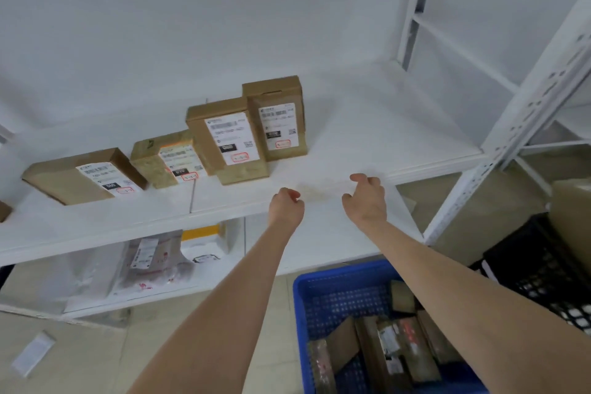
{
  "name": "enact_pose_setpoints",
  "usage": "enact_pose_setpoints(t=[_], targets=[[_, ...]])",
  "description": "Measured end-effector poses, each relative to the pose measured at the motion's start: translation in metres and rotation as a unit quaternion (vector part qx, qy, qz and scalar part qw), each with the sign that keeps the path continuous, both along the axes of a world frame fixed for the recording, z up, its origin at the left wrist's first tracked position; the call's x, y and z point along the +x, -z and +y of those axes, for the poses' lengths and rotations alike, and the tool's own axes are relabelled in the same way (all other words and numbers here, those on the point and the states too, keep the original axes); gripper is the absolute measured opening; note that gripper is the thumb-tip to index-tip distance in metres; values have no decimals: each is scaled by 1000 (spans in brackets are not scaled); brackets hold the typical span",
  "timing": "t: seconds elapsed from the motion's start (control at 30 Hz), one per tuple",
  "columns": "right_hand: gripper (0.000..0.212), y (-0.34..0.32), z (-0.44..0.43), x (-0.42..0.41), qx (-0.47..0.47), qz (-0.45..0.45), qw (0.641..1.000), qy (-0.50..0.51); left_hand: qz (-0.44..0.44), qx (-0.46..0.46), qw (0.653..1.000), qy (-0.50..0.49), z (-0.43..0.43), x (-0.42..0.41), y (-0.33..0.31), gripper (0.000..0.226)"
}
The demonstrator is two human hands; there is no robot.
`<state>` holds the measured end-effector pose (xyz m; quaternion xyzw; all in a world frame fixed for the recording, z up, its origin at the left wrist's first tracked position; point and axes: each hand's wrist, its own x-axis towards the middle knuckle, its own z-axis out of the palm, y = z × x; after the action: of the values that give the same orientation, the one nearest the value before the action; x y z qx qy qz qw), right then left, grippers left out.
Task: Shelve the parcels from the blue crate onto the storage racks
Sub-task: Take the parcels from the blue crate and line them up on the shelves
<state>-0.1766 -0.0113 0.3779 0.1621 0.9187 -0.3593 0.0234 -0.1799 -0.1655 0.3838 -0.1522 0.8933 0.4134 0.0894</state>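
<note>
Now the left hand [285,205] and right hand [367,198] hover empty, fingers loosely curled, over the shelf [358,134] near four cardboard parcels [224,137].

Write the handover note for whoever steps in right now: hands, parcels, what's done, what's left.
Hands: left hand and right hand both hold nothing, fingers loosely curled, over the front edge of the upper shelf.
Done: four cardboard parcels stand in a row on that shelf.
Left: several parcels lie in the blue crate on the floor. There is bare shelf to the right of the row.
</note>
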Motion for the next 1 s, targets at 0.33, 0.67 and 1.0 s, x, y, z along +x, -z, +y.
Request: enact_pose_setpoints(t=[0.33,0.67,1.0], targets=[[48,87,186,35,35,-68,996,-50,-67,24,998,-3,179,43,91,31],[45,255,223,54,33,-162,984,-67,-173,11,985,4,224,68,263,33],[60,535,221,87,-49,-313,946,-73,-317,0,948,-8,221,111,528,47]])
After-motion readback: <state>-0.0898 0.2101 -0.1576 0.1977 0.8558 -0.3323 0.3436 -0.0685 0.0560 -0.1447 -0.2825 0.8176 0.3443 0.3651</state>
